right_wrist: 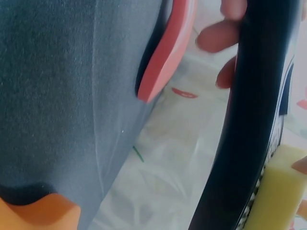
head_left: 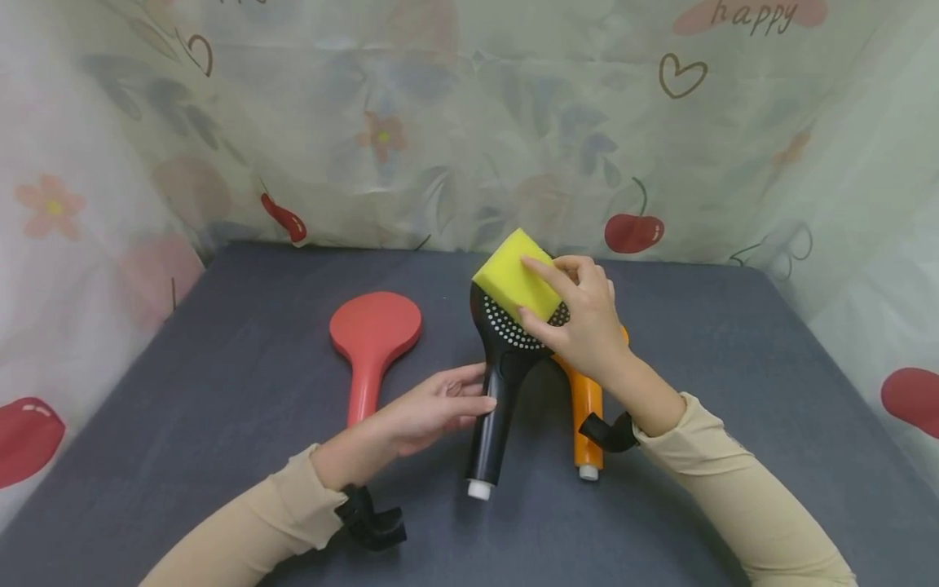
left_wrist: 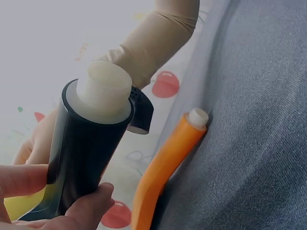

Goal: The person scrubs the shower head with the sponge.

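My left hand (head_left: 436, 408) grips the handle of a black shower head (head_left: 500, 391), held up over the table with its nozzle face toward me. A white connector (left_wrist: 104, 88) caps the handle's end in the left wrist view. My right hand (head_left: 587, 314) pinches a yellow sponge (head_left: 517, 273) between thumb and fingers. The sponge lies against the dotted nozzle face and covers its upper part. In the right wrist view the sponge (right_wrist: 276, 196) sits flat along the nozzles.
A red shower head (head_left: 376, 326) lies face down on the dark table (head_left: 242, 367), left of my left hand. An orange shower head (head_left: 587, 408) lies to the right, its head mostly hidden behind the black one. Patterned curtains (head_left: 477, 122) hang around the table's back and sides.
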The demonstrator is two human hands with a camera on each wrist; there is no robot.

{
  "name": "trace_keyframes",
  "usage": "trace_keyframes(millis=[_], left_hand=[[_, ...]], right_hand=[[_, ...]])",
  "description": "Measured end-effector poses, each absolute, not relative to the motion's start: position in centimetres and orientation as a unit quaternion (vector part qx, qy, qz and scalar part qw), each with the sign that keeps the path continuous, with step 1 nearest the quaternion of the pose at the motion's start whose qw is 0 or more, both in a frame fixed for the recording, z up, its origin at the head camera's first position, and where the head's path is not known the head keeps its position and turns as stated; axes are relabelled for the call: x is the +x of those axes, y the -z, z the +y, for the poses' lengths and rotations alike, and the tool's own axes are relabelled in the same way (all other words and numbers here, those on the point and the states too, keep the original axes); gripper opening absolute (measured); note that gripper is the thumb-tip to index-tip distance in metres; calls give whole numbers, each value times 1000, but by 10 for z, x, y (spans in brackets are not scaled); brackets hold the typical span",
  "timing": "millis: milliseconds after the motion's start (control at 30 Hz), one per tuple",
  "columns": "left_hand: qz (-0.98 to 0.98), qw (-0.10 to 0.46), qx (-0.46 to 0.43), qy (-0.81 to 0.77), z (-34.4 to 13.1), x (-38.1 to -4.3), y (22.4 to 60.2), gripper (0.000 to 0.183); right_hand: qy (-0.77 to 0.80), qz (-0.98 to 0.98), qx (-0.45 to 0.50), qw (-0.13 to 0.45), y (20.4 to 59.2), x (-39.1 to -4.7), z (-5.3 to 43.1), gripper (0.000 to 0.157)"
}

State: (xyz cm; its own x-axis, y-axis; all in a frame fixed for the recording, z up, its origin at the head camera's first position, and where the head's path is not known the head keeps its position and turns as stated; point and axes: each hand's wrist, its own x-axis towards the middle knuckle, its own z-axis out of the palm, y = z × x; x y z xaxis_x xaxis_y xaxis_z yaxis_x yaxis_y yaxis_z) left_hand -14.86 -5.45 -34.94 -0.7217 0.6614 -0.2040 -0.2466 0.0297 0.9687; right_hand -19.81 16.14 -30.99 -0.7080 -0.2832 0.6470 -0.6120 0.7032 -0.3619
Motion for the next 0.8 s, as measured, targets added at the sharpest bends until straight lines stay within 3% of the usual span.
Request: trace_keyframes(millis=[800], left_hand=[[623, 337, 152, -689, -55, -155, 353, 63]], right_hand=[[-293, -890, 220, 270, 309, -207, 163, 53]])
